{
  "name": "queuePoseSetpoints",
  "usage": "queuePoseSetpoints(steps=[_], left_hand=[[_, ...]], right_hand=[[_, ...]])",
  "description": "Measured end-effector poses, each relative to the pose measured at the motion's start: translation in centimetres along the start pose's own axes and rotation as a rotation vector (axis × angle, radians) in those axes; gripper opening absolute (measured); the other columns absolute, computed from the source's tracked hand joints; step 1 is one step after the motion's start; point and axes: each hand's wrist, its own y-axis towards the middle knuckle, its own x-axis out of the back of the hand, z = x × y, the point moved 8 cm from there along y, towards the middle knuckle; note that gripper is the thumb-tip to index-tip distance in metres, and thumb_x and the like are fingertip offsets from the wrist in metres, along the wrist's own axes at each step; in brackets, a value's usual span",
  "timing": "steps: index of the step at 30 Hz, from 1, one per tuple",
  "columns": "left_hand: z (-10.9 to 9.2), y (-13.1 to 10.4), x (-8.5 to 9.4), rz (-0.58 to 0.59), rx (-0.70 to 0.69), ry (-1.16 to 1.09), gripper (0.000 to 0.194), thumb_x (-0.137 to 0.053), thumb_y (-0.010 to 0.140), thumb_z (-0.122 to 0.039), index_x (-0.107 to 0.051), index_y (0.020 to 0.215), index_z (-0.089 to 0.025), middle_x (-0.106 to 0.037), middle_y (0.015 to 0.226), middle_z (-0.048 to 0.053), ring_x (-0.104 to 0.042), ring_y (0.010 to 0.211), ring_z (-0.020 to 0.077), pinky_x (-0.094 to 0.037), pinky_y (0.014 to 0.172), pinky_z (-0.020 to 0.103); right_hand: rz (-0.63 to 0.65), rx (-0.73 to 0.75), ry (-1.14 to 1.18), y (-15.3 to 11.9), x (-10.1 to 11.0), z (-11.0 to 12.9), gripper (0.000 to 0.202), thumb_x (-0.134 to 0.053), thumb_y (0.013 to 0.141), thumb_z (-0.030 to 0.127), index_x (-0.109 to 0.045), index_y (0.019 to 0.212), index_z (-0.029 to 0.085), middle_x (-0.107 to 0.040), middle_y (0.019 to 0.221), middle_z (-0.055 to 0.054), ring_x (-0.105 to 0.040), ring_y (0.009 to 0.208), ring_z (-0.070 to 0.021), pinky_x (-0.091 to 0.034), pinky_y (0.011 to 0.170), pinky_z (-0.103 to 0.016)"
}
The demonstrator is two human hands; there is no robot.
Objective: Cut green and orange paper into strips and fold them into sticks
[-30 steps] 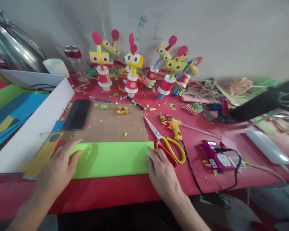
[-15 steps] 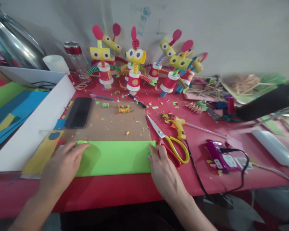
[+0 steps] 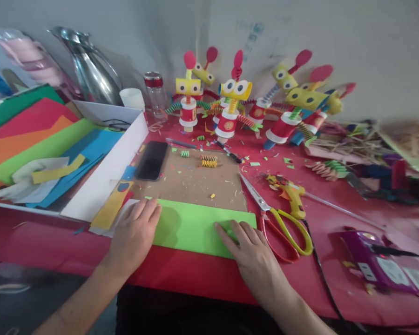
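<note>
A bright green sheet of paper (image 3: 192, 228), long and folded-looking, lies along the near edge of a brown board (image 3: 185, 181). My left hand (image 3: 136, 232) rests on its left end, fingers stretched and lying over the paper. On the right part of the sheet, my right hand (image 3: 249, 244) presses with fingers spread and the thumb apart. Right of the paper lie scissors (image 3: 261, 202) with one red and one yellow handle, blades pointing away. Small paper springs, a yellow one (image 3: 208, 163) and a green one (image 3: 185, 153), sit on the board.
A white box (image 3: 104, 172) of coloured paper stands at left, near a phone (image 3: 152, 160). Several paper-cup robot figures (image 3: 226, 123) line the wall. To the right are a yellow glue gun (image 3: 293, 197), its black cord, and a purple device (image 3: 377, 263).
My right hand has moved from the sheet's right edge onto its surface. My left hand still rests at the left end. The view has turned left, showing more of the box.
</note>
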Motion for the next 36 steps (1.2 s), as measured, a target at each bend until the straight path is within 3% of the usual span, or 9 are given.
queuePoseSetpoints(steps=[4, 6, 8, 11, 15, 21, 25, 30, 36], left_hand=[[-0.6, -0.3, 0.1, 0.072, 0.122, -0.085, 0.033, -0.049, 0.091, -0.021, -0.065, 0.117, -0.008, -0.065, 0.105, 0.014, -0.060, 0.092, 0.0275, -0.053, 0.074, 0.041], [-1.1, -0.4, 0.0, 0.123, 0.199, -0.123, 0.044, -0.050, 0.092, -0.036, -0.061, 0.125, -0.009, -0.063, 0.110, 0.016, -0.059, 0.100, 0.0310, -0.054, 0.078, 0.043], [-1.6, -0.6, -0.2, 0.159, 0.251, -0.152, 0.047, -0.048, 0.093, -0.038, -0.057, 0.132, -0.013, -0.060, 0.115, 0.017, -0.056, 0.108, 0.0331, -0.052, 0.086, 0.046], [-2.2, -1.0, -0.6, 0.175, 0.319, -0.188, 0.050, -0.046, 0.093, -0.037, -0.052, 0.138, -0.014, -0.056, 0.126, 0.019, -0.051, 0.119, 0.0351, -0.046, 0.098, 0.051], [-2.7, -1.6, -1.3, 0.154, 0.359, -0.212, 0.063, -0.045, 0.093, -0.044, -0.041, 0.145, -0.009, -0.039, 0.148, 0.024, -0.037, 0.136, 0.0407, -0.035, 0.108, 0.058], [-2.9, -1.8, -1.5, 0.170, 0.342, -0.245, 0.067, -0.048, 0.091, -0.045, -0.036, 0.148, -0.013, -0.027, 0.156, 0.023, -0.023, 0.144, 0.0409, -0.028, 0.112, 0.060], [-3.0, -1.6, -1.2, 0.172, 0.308, -0.261, 0.060, -0.052, 0.089, -0.040, -0.039, 0.147, -0.029, -0.023, 0.159, 0.016, -0.023, 0.144, 0.0429, -0.029, 0.110, 0.062], [-3.2, -1.4, -1.1, 0.133, 0.270, -0.266, 0.058, -0.049, 0.090, -0.040, -0.041, 0.146, -0.025, -0.020, 0.159, 0.019, -0.020, 0.143, 0.0455, -0.028, 0.109, 0.065], [-3.3, -1.5, -1.3, 0.109, 0.252, -0.295, 0.059, -0.048, 0.091, -0.039, -0.037, 0.148, -0.026, -0.013, 0.161, 0.017, -0.016, 0.145, 0.0452, -0.026, 0.109, 0.067]], right_hand=[[-0.027, -0.046, 0.031, -0.3, -0.5, 0.4, 0.051, -0.038, 0.078, -0.005, -0.059, 0.123, 0.007, -0.061, 0.112, -0.017, -0.056, 0.104, -0.0325, -0.056, 0.083, -0.052], [-0.049, -0.079, 0.082, -0.5, -0.9, 0.7, 0.050, -0.036, 0.078, -0.006, -0.058, 0.122, 0.002, -0.059, 0.116, -0.020, -0.053, 0.112, -0.0338, -0.052, 0.094, -0.054], [-0.063, -0.116, 0.135, -0.5, -1.2, 0.9, 0.042, -0.038, 0.084, 0.001, -0.058, 0.121, 0.000, -0.057, 0.119, -0.021, -0.050, 0.117, -0.0353, -0.048, 0.100, -0.056], [-0.075, -0.153, 0.196, -0.4, -1.1, 1.0, 0.039, -0.047, 0.092, 0.020, -0.057, 0.128, 0.008, -0.055, 0.122, -0.020, -0.049, 0.119, -0.0371, -0.046, 0.100, -0.062], [-0.041, -0.136, 0.224, -0.1, -0.8, 1.5, 0.049, -0.047, 0.092, 0.017, -0.052, 0.137, 0.034, -0.053, 0.133, -0.013, -0.046, 0.126, -0.0380, -0.044, 0.097, -0.067], [0.129, -0.030, 0.313, 0.8, -1.0, 5.5, 0.065, -0.056, 0.090, 0.031, -0.032, 0.150, 0.033, -0.037, 0.155, -0.002, -0.020, 0.143, -0.0445, -0.018, 0.103, -0.081], [0.250, -0.034, 0.423, 0.7, -1.1, 6.1, 0.068, -0.051, 0.094, 0.045, -0.020, 0.153, 0.032, -0.026, 0.159, 0.002, -0.012, 0.146, -0.0386, -0.011, 0.111, -0.076], [0.282, 0.011, 0.456, -0.6, -0.5, 3.9, 0.066, -0.048, 0.094, 0.054, -0.029, 0.151, 0.028, -0.023, 0.160, -0.003, -0.012, 0.148, -0.0328, -0.014, 0.118, -0.061], [0.292, -0.012, 0.443, -3.1, -0.2, 1.3, 0.069, -0.052, 0.094, 0.046, -0.030, 0.151, 0.015, -0.023, 0.159, -0.011, -0.013, 0.148, -0.0253, -0.023, 0.121, -0.045]])
